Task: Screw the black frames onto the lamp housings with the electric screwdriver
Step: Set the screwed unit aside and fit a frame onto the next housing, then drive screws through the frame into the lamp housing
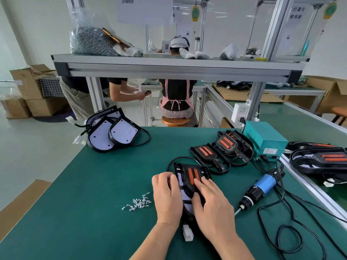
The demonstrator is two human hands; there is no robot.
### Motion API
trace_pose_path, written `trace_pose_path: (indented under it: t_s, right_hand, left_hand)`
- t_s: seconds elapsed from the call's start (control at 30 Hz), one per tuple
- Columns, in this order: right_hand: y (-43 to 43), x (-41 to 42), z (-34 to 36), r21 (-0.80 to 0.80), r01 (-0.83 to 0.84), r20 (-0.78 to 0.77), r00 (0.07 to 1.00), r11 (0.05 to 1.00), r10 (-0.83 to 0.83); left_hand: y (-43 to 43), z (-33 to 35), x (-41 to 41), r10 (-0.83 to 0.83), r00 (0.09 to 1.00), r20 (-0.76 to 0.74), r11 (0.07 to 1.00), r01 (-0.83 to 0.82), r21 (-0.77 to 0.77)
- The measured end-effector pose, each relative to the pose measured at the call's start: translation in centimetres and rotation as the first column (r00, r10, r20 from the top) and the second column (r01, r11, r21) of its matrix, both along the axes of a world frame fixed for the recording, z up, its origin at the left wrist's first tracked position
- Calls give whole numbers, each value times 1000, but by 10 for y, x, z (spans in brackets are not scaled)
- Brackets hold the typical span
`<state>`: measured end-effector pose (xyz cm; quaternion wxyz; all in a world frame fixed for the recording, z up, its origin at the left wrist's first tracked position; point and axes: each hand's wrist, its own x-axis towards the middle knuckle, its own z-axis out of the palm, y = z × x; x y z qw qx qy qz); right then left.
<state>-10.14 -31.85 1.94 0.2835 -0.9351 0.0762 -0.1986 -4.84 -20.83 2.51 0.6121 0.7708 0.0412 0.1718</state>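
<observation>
Fingers of your right hand press black frame | left hand grips lamp housing | screws 9 o'clock | electric screwdriver 3 o'clock

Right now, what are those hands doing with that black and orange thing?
A person is fitting a black frame onto a lamp housing on the green table. The left hand grips the housing's left edge while the right hand presses flat fingers on the frame. The electric screwdriver lies untouched to the right, and loose screws wait on the left.
</observation>
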Motion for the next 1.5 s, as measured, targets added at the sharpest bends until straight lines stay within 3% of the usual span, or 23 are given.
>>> trace_pose_path:
  t_s: [0.1,0.2,0.3,0.4,0.63,0.77,1.0,1.07,1.17,1.3,1.5]
  right_hand:
    - [-1,-9,-3,1,-12,16,1000,1000,12]
    - [3,-10,2,-3,-17,54,998,1000,17]
    - [5,-12,5,-18,-14,64,998,1000,16]
    - [4,-12,4,35,-46,32,998,998,45]
    - [1,-13,2,47,-114,7,993,992,114]
    - [2,-16,2,38,-103,-19,994,994,104]
    - [5,-25,2,53,-90,90,992,995,85]
    - [-1,-24,6,131,-28,168,986,991,5]
    - [-27,-17,11,196,149,238,952,969,-194]
    - [-80,-6,16,249,446,52,880,859,-472]
    - [-121,9,16,205,575,-253,813,792,-524]
  left_hand:
    - [3,1,0,10,999,31,1000,-10,4]
    - [13,5,7,30,999,33,987,-35,155]
    - [41,14,25,27,993,-112,895,26,445]
    - [71,20,34,70,962,-262,802,102,589]
    - [93,21,36,15,901,-434,759,273,592]
    - [92,22,36,35,912,-408,646,291,706]
    - [93,18,35,36,932,-362,563,280,778]
    - [91,17,33,20,948,-319,594,245,766]
    - [80,16,22,4,991,-131,787,77,612]
    - [50,13,3,6,994,110,937,-44,347]
    - [30,-4,-5,-25,969,247,963,-43,266]
